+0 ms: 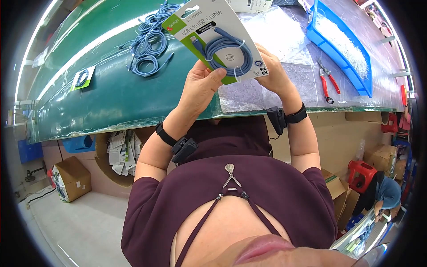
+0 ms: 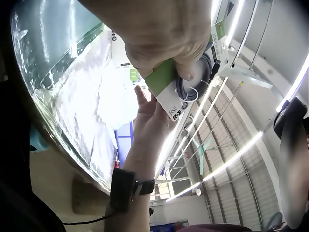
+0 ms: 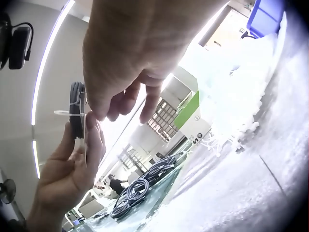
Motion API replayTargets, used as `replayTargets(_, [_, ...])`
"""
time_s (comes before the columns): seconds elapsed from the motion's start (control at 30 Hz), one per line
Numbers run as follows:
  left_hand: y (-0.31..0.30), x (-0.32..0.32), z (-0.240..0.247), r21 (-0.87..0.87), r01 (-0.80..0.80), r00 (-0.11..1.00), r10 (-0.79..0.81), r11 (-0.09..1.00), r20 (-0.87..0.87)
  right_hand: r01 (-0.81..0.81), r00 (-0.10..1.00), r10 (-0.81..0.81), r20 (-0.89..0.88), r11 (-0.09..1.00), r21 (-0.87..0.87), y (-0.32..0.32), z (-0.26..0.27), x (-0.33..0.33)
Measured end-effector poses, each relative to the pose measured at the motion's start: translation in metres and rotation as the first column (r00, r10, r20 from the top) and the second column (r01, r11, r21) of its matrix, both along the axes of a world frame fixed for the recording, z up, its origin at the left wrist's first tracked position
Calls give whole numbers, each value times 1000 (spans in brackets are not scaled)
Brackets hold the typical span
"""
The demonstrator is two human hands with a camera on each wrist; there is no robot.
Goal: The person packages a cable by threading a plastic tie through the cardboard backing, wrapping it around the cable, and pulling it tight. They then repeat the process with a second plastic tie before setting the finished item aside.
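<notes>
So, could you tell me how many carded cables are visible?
2: one carded cable in the left hand and right hand, another on the table, far left. A cut-off card at top may be a third.

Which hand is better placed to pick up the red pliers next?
Right. The right hand rests behind the cable card on the side where the red pliers lie, while the left hand pinches the card, thumb on front, and could probably hold it alone.
</notes>
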State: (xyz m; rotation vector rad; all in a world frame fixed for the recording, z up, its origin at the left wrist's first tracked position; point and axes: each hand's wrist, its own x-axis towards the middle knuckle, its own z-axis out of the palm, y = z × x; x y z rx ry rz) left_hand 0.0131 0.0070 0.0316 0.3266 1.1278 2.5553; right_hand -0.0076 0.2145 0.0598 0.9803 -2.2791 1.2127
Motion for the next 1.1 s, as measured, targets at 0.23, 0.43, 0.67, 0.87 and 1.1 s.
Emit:
replayTargets(0.23, [3,6,13,26,-1,999,-1,1000,52,-50,983,57,-177,998,44,0,4,1])
replayTargets(0.43, [-3,2,13,146,114,982,-134,983,133,-30,969,42,-244,998,52,-6,4,3])
replayTargets(0.67, [-7,-1,9,104,158,980,-169,982,108,24,991,-22,-132,1000,11,7,-20,-14])
replayTargets(0.87, [-4,-7,9,6,97,991,-97,995,91,13,1000,-13,5,1000,-19,1,-23,-10])
replayTargets(1.1, [-2,-6,5,-88,98,993,-91,991,73,34,955,-16,296,998,-57,1,-39,4])
